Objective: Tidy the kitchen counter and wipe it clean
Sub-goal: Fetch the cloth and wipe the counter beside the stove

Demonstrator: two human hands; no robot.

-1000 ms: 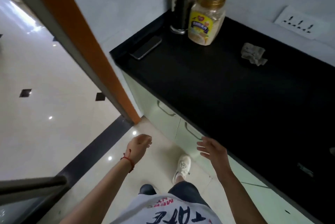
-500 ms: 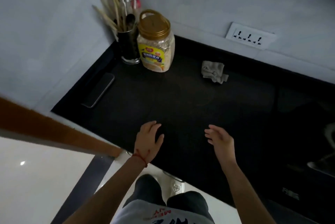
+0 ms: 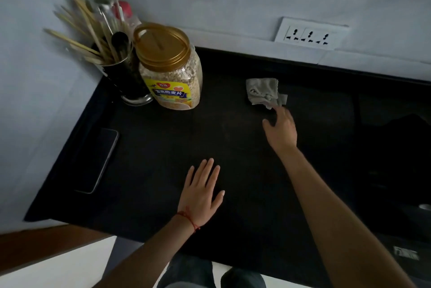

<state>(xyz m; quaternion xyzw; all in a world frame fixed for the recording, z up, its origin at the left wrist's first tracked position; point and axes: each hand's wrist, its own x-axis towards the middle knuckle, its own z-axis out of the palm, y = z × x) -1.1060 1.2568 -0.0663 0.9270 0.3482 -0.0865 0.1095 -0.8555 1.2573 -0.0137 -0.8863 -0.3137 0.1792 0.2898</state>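
Evidently reaching to wipe: right hand (image 3: 281,127), fingers loosely spread and empty, nears the cloth (image 3: 264,92) at one o'clock; left hand (image 3: 202,190) hovers flat, holding nothing, above the counter (image 3: 151,159).

Dim scene, motion-blurred utensils (image 3: 93,24), wide-angle edge distortion

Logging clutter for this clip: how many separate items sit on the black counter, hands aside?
4: a utensil holder in the back left corner, an oat jar beside it, a phone along the left edge, and a grey cloth at the right hand. The dark right side may hide more.
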